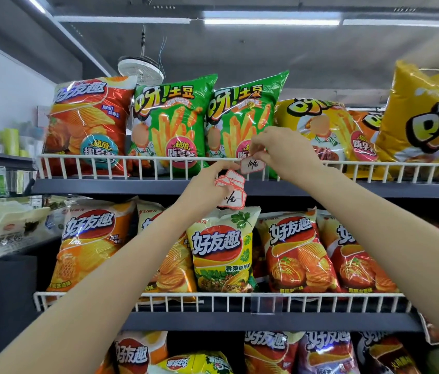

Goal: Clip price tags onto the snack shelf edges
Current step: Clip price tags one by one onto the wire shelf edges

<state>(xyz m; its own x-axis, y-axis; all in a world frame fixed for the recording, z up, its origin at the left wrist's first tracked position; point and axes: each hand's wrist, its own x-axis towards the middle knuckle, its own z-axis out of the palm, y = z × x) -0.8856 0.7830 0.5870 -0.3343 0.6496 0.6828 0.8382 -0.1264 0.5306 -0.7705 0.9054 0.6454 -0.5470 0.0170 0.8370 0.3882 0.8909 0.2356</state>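
Both arms reach up to the top shelf's white wire rail [132, 157]. The right hand [285, 152] has its fingers curled, pinching one price tag [250, 164] against the rail's top wire, just in front of the right-hand green fries bag [242, 114]. The tag is white with a red border and bears handwritten marks; it hangs down the face of the rail, slightly tilted.

The left hand [207, 187] sits just below and left of it, fingers closed round a bunch of spare tags [232, 190] of the same red-bordered kind. The bunch fans out below the rail, across the dark front edge of the top shelf [91, 186]; the lowest tag overlaps the top of the coriander chip bag [221, 252] on the middle shelf. The left index fingertip touches or nearly touches the left edge of the clipped tag; contact cannot be told for certain.

Top shelf, left to right: red chip bag [86, 122], two green bags, yellow bags [426, 114] toward the right end.

The middle shelf holds orange and red chip bags behind its own wire rail [213, 302]; a clear plastic holder [265, 303] clings to that rail right of centre. More bags stand on the shelf beneath.
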